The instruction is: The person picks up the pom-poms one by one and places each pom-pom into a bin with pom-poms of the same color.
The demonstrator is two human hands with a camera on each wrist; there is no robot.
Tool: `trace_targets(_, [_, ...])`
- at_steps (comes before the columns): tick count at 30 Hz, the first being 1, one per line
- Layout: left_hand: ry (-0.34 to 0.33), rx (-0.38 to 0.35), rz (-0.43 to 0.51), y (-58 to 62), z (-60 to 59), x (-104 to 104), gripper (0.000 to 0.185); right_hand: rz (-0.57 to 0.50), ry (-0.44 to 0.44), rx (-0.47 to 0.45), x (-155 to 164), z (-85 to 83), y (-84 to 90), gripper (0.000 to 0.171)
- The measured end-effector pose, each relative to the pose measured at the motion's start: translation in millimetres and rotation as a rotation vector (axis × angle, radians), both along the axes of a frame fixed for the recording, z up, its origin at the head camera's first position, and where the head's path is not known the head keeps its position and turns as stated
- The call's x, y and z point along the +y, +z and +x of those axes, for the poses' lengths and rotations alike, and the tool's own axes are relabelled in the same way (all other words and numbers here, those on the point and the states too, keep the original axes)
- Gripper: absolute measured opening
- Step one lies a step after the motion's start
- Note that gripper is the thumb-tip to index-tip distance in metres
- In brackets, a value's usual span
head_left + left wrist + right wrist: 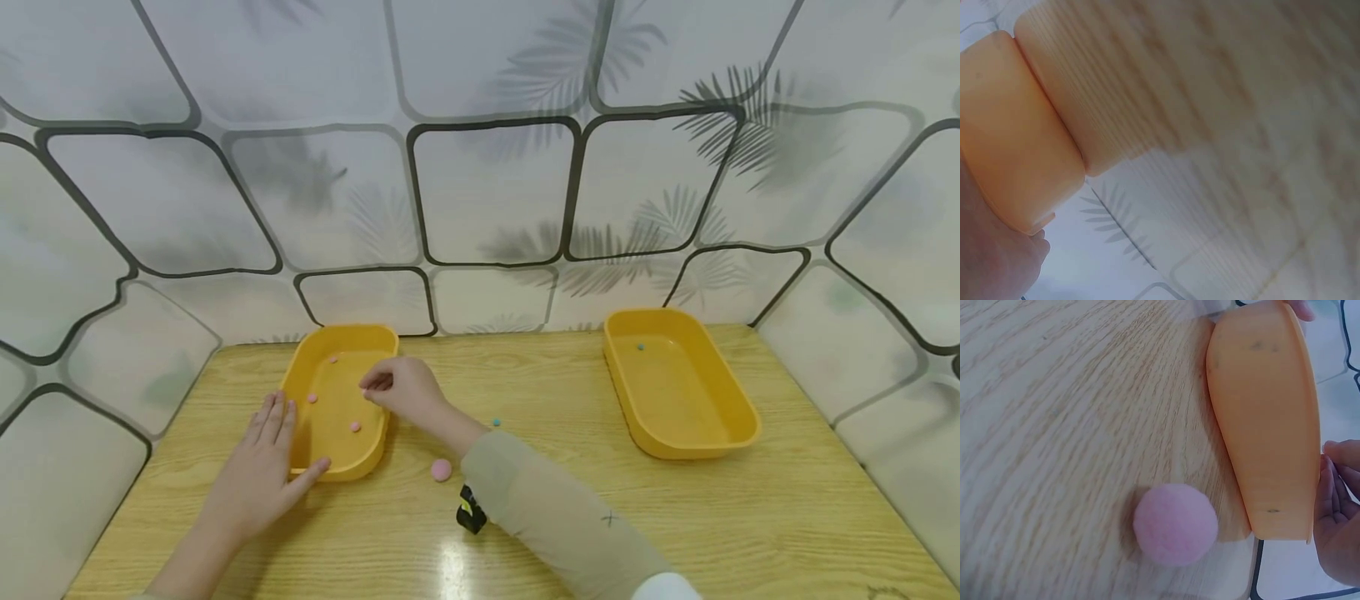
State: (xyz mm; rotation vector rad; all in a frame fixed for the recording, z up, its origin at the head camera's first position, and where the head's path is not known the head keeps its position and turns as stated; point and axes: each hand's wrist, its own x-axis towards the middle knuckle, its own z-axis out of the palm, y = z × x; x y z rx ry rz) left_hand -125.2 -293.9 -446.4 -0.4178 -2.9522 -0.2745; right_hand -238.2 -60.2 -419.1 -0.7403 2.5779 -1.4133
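My left hand (255, 475) rests on the near left corner of a yellow tray (341, 335), its fingers straight along the side and the thumb on the near rim. Over the right rim of this tray my right hand (408, 393) pinches a small pink pom-pom, mostly hidden by the fingertips. Several small pink pom-poms (355, 427) lie scattered on the tray's floor. A larger pink pom-pom (441, 470) sits on the table just right of the tray; in the right wrist view this pink pom-pom (1175, 524) appears close up.
A second yellow tray (693, 452) stands at the right, with a small blue pom-pom (641, 347) inside. Another small blue pom-pom (497, 422) lies on the wooden table (555, 375), beside the right forearm. A black and yellow object (471, 510) shows by the right sleeve. Patterned walls bound the table.
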Motion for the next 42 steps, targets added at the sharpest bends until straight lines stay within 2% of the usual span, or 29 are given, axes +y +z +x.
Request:
trace_targets(5, [-0.001,0.008,-0.001,0.6,0.1,0.8,0.098,0.005,-0.015,-0.016,0.3,0.2,0.8,0.013])
trace_targets(14, [0.009,-0.027,-0.003,2.3,-2.0,2.2,0.099,-0.108,-0.025,-0.114,7.3,0.0,-2.1,0.014])
trace_targets(34, [-0.001,-0.017,-0.008,3.3,-2.4,-0.3,0.100,-0.060,-0.063,-0.099,54.6,-10.2,1.8,0.013])
trace_targets(42, [-0.011,0.011,-0.012,0.2,-1.3,-1.5,0.098,-0.100,-0.071,-0.110,83.1,-3.4,0.8,0.013])
